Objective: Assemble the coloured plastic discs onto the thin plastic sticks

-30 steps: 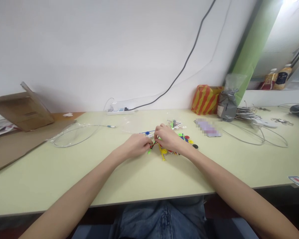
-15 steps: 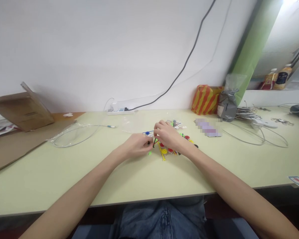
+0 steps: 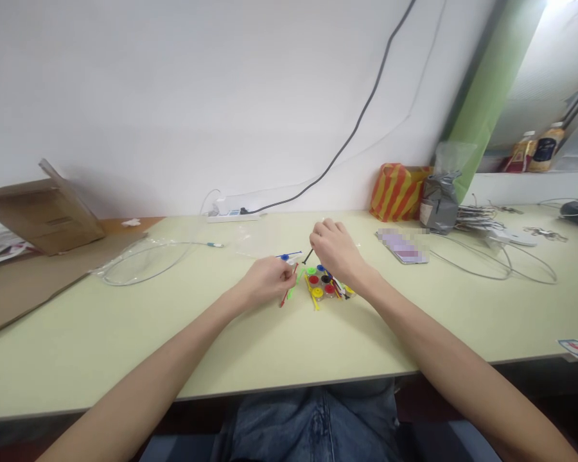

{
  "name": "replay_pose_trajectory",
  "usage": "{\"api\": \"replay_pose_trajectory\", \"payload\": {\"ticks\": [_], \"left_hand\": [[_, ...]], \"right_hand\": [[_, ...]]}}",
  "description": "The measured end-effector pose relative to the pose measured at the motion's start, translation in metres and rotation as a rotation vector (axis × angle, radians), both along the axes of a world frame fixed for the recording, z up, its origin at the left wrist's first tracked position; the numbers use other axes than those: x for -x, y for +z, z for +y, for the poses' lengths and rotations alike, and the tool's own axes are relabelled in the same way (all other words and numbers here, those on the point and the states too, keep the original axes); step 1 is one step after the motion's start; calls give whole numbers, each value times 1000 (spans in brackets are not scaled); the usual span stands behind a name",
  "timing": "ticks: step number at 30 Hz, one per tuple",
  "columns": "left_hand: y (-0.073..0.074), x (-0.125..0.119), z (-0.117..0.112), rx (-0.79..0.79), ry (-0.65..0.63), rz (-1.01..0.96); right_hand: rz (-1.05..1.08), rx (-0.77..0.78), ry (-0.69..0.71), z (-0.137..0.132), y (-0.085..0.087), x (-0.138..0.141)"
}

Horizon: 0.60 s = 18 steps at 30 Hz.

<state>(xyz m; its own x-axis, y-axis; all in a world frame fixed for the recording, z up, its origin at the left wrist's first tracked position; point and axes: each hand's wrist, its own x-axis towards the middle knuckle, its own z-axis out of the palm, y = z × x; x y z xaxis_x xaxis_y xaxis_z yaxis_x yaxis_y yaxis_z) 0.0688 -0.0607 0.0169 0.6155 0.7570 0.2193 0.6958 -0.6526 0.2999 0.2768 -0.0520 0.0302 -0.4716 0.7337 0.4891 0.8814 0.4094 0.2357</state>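
My left hand (image 3: 268, 280) is closed on a thin red plastic stick (image 3: 283, 299), which slants down from its fingertips. Pinched in my right hand (image 3: 336, 249) is a thin black plastic stick (image 3: 308, 256), its lower end just above the table. Below and between the hands lie several small round discs, among them a yellow disc (image 3: 317, 292) and a red disc (image 3: 329, 290). A yellow stick (image 3: 313, 295) lies along their left side. Bright green pieces (image 3: 291, 293) are beside my left fingers, and a blue stick with a disc (image 3: 285, 256) lies behind them. My right forearm hides part of the cluster.
A phone (image 3: 402, 247) lies to the right, with a striped bag (image 3: 397, 194) and a dark pouch (image 3: 438, 204) behind it. A power strip (image 3: 234, 216) stands by the wall. A cable (image 3: 144, 282) and cardboard (image 3: 43, 276) are on the left.
My hands have moved apart, the right one rightward and up with the black stick. The red stick now shows clearly in my left hand, and more discs are uncovered.
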Motion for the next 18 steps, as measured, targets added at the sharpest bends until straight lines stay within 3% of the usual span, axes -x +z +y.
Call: {"api": "replay_pose_trajectory", "payload": {"ticks": [5,10,18], "left_hand": [[-1,-4,2,0,106,-115],[5,1,4,-149,156,-178],[3,2,5,-161,90,-32]], "right_hand": [[84,-1,-62,0,3,-4],[139,60,23,-4,-1,4],[242,146,160,-9,-10,22]]}}
